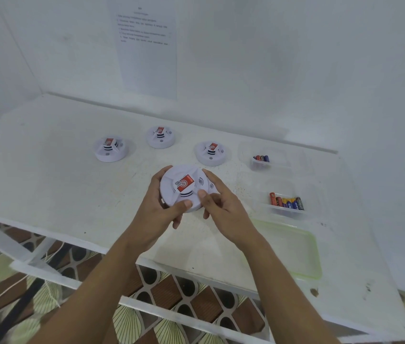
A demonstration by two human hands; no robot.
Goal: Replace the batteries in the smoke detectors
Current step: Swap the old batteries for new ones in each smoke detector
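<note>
the smoke detector [184,188] in hand is the landmark here; it is lifted just above the tabletop [47,184], near its front middle, face up with the red label on top and tilted a little toward the camera.

well to its left and farther back sits a second detector [110,148]; behind it, a third [160,137]; to its back right, a fourth [211,153]. all three rest flat on the tabletop, apart from one another.

on the held detector itself, the left hand [158,207] cups the left rim, fingers [165,171] wrapped over the far edge and the thumb pressed on the near rim, so it is closed on the body. the right hand [217,204] holds the right rim, its thumb lying on the top face and its fingers curled over and under the edge; it also grips the detector.

the detector is round, with no long axis, so the move likely turns on the two hands being opposite each other across the disc: that suits twisting the cover off its base, or flipping it to reach the battery bay, which is not visible from here.

right of the detector, well apart, a clear tub of batteries [262,158] sits farther back and another tub of batteries [287,203] nearer; the right hand is the nearer one to both. a green-edged tray [303,254] lies near the front right.
</note>
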